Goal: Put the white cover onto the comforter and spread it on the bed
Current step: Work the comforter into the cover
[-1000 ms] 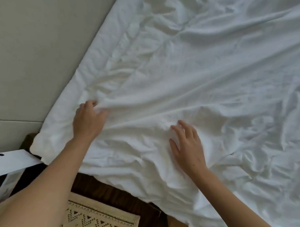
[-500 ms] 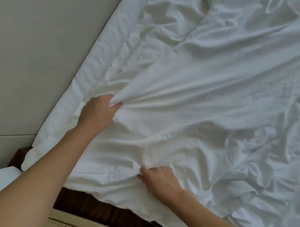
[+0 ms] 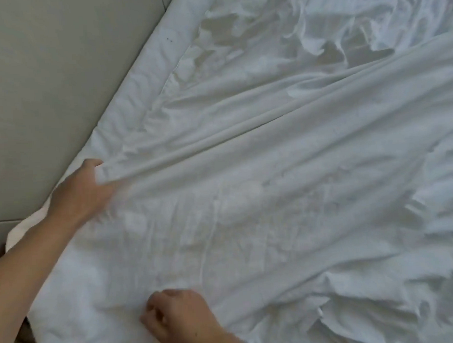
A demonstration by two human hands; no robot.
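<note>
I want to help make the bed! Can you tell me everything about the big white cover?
The white cover is thin, soft-looking cloth, very wrinkled, spread over most of the bed beside a grey-green wall. Long folds run from the upper right to the left hand, which grips a bunch of it. The right hand rests on it near the bottom edge with curled fingers. The cloth there looks blurred.

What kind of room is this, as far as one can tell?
Most likely a bedroom: crumpled white bedding covers a bed, which stands against a plain grey wall. The left hand grips a fold of the bedding.
</note>
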